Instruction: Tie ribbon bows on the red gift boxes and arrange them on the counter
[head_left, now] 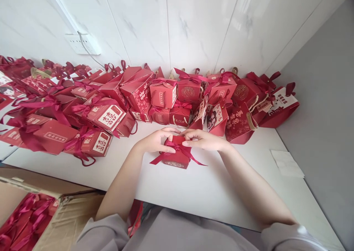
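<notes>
A small red gift box [177, 160] stands on the white table in front of me, with a dark pink ribbon [197, 160] tied in a bow on top and its tails hanging to both sides. My left hand [159, 141] holds the box's top from the left, thumb on the bow and fingers behind. From the right, my right hand [200, 139] grips the top near the bow, its thumb against the ribbon. The fingertips of both hands come close together behind the box, where they are partly hidden.
Many red gift boxes [52, 133] are piled at the left and along the wall. An open cardboard carton [72, 217] with ribboned boxes is at the lower left. A white paper [287, 164] lies at the right table edge [312, 203].
</notes>
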`<action>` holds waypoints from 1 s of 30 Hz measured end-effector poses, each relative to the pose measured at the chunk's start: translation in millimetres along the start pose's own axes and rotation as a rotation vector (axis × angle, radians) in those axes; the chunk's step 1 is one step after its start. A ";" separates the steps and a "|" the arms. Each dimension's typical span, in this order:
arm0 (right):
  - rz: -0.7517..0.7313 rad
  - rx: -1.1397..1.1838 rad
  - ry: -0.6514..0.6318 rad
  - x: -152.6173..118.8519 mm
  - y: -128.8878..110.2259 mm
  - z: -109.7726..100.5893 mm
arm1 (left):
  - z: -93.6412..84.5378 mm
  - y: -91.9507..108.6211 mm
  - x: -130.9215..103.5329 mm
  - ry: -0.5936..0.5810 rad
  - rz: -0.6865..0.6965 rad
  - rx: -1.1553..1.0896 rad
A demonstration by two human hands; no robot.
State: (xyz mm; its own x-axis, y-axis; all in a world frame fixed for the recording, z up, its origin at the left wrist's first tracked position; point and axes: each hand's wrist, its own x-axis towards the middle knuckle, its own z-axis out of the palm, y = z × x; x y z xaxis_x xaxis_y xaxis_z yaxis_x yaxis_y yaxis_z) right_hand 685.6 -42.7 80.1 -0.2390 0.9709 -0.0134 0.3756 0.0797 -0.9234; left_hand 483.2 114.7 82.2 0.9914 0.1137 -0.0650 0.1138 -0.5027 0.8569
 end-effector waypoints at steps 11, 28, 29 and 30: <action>-0.006 -0.031 -0.088 -8.2 -4.2 -1.8 | 4.0 2.2 -10.5 0.057 -0.056 0.074; -0.037 -0.333 0.071 -15.5 -20.8 8.9 | -1.9 13.2 -18.2 0.136 -0.054 0.321; -0.031 -0.312 0.070 -15.5 -21.7 8.9 | -2.1 11.9 -18.6 0.133 -0.049 0.269; -0.024 -0.280 0.071 -15.3 -22.1 8.9 | -1.9 10.6 -18.7 0.141 -0.041 0.201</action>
State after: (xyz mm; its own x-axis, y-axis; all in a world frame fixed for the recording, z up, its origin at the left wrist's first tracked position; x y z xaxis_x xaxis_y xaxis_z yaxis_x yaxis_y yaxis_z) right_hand 673.0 -61.3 97.4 -0.1914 0.9806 0.0430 0.6054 0.1524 -0.7812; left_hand 465.8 108.9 93.5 0.9685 0.2487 -0.0131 0.1779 -0.6540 0.7353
